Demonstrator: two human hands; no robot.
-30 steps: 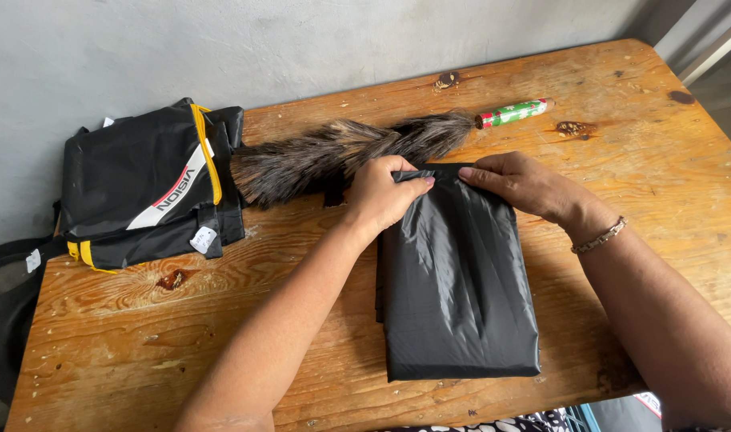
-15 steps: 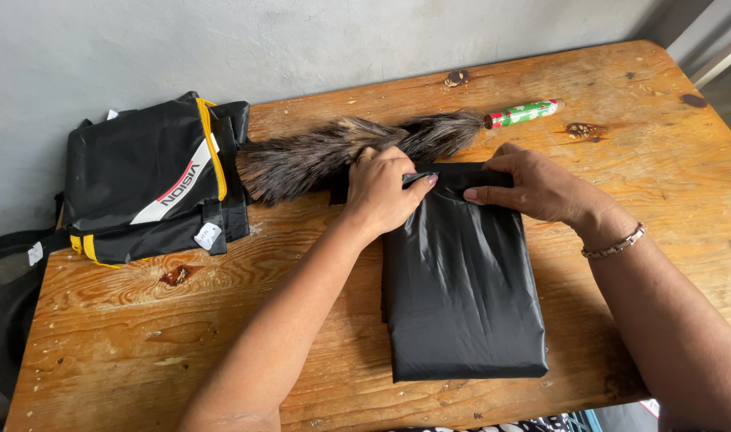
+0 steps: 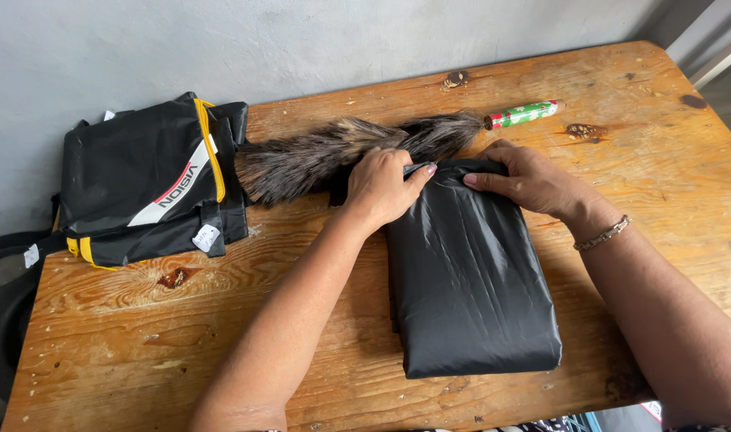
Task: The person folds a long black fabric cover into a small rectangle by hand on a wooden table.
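A folded black shiny garment (image 3: 469, 280) lies flat on the wooden table (image 3: 301, 320), its long side running toward me. My left hand (image 3: 385, 186) pinches the garment's far edge near its left corner, fingers closed on the fabric. My right hand (image 3: 525, 178) presses and grips the same far edge at the right corner; a thin bracelet sits on that wrist. Both hands are close together, just in front of a feather duster (image 3: 341, 152).
The feather duster has dark brown plumes and a green, red and white handle (image 3: 525, 114) pointing right. A stack of folded black items with yellow and white trim (image 3: 149, 180) sits at the table's left, against the grey wall. A black strap hangs off the left edge.
Both hands have shifted slightly along the garment's far edge, and my fingers have closed tighter on the fabric. The garment stays flat in the same place.
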